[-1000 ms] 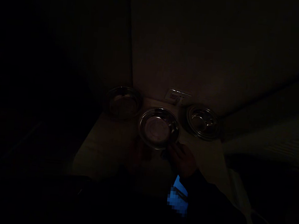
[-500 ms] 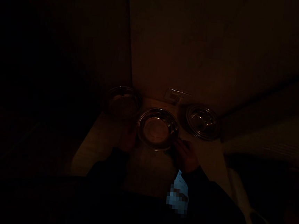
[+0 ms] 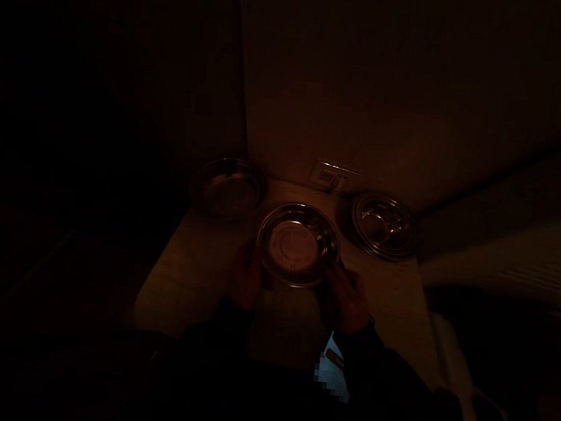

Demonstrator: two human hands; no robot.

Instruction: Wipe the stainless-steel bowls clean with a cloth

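What looks like a socket plate (image 3: 333,176) sits on the wall (image 3: 370,87)

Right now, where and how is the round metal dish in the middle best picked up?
Probably by the rim, one hand on each side, coming from the near side. The middle metal dish is round and faces up, its rim running all round; the left metal dish and right metal dish sit farther back. The right hand has its fingers at that rim.
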